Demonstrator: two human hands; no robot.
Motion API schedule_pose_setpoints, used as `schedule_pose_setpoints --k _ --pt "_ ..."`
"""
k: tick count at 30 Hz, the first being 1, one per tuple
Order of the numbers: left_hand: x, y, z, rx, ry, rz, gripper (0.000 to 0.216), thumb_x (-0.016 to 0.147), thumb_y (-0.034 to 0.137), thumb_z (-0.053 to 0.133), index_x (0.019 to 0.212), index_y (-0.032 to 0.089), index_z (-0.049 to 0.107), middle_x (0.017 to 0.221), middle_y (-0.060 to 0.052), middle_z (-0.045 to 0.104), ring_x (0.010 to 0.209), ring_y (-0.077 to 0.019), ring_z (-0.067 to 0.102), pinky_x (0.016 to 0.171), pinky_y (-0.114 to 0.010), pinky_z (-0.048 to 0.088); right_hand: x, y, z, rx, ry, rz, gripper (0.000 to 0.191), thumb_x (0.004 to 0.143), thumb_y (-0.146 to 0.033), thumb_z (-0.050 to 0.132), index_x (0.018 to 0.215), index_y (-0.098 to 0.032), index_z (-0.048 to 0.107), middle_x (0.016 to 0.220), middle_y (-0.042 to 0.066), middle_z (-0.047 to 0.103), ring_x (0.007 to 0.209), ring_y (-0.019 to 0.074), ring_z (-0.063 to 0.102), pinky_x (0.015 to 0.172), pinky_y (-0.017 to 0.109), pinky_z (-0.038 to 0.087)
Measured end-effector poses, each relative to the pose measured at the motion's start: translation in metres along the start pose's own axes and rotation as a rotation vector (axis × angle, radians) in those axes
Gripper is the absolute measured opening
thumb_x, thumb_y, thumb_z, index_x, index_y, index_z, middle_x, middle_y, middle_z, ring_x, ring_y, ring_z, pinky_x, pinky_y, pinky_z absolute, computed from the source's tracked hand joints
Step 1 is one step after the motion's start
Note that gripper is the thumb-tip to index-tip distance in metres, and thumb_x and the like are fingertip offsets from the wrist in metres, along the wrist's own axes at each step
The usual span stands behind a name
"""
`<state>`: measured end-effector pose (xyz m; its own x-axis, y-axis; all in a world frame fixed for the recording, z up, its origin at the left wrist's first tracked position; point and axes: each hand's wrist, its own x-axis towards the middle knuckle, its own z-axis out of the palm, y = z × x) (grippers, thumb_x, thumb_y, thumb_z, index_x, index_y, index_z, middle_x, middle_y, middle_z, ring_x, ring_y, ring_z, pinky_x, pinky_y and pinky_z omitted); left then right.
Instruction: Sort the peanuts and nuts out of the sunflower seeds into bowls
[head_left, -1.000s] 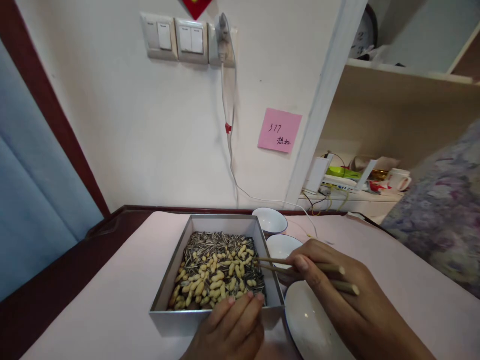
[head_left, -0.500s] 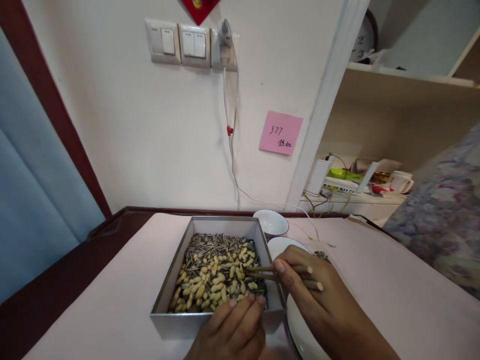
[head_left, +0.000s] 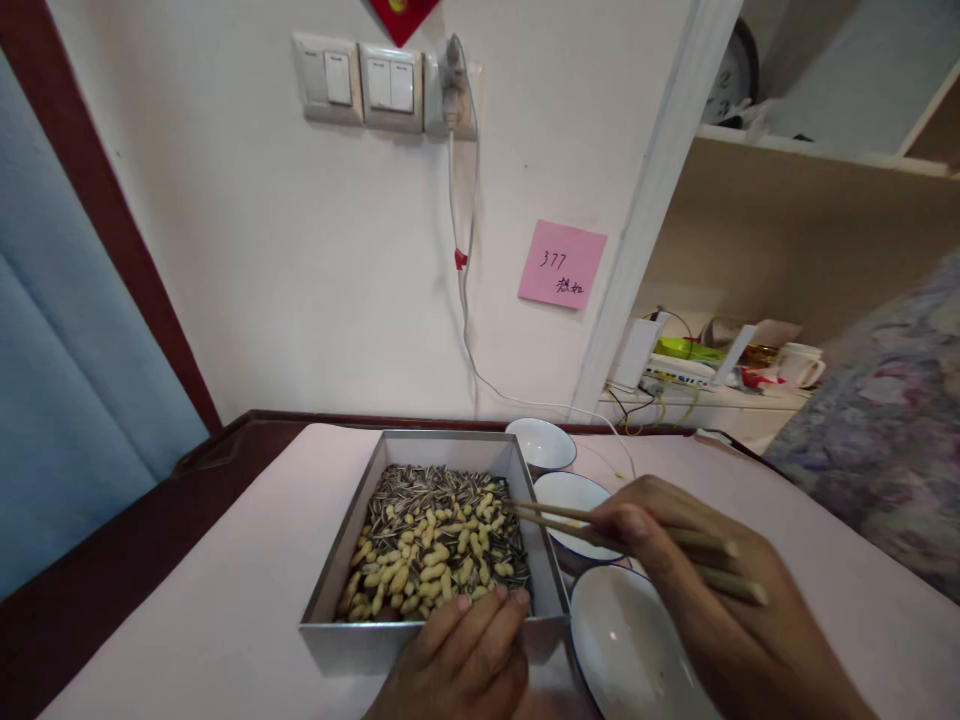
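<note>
A grey square box holds unshelled peanuts and striped sunflower seeds. My left hand is hooked over the box's near wall, its fingertips inside the rim. In my right hand is a pair of wooden chopsticks, pointing left over the right wall. Their tips hover at the box's right side; whether they pinch anything cannot be made out. Beneath the chopsticks stands a white bowl with a yellowish bit in it. A larger white bowl, partly behind my right hand, sits nearer me.
Another white bowl stands at the back beside the box. A white cable drops from the wall socket onto the pink-covered table. To the right are shelves with a router and a mug, and a person's floral clothing.
My right hand has moved right and slightly up, drawing the chopstick tips from the peanuts toward the box's right wall. More of the two nearer bowls shows. My left hand stays put.
</note>
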<state>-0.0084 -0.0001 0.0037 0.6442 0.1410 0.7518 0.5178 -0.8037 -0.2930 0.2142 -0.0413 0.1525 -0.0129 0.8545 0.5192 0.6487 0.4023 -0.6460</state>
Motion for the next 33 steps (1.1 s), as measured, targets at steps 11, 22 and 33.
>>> schedule_pose_setpoints --k 11,22,33 --pt "0.007 -0.002 -0.001 -0.067 0.04 -0.002 0.03 0.108 0.018 0.047 0.099 0.02 0.075 0.129 -0.005 0.071 0.127 -0.0179 0.055 0.128 -0.035 0.015 -0.001 0.033 -0.056 -0.516 0.399 0.089 0.04 0.099 -0.057 0.05 0.085 -0.027 0.072 0.079 0.002 0.077 0.07 0.0191 0.072 0.059 0.03 0.051" --pt "0.003 -0.001 0.001 -0.051 0.02 0.0 0.026 0.106 0.017 0.051 0.1 0.022 0.076 0.135 -0.003 0.068 0.129 -0.017 0.054 0.128 -0.034 0.015 -0.002 0.013 -0.024 -0.054 0.23 0.011 0.019 0.104 -0.041 0.056 0.1 -0.034 0.073 0.095 -0.006 0.078 0.085 0.0075 0.074 0.06 0.012 0.052" --pt "0.004 0.002 0.003 0.026 0.052 -0.015 0.018 0.102 0.021 0.059 0.096 0.025 0.076 0.135 0.0 0.067 0.128 -0.0138 0.055 0.128 -0.034 0.016 0.006 0.009 0.015 0.039 -0.171 0.105 0.043 0.104 -0.05 0.045 0.074 -0.022 0.058 0.072 -0.001 0.061 0.066 0.0126 0.057 0.061 0.027 0.044"
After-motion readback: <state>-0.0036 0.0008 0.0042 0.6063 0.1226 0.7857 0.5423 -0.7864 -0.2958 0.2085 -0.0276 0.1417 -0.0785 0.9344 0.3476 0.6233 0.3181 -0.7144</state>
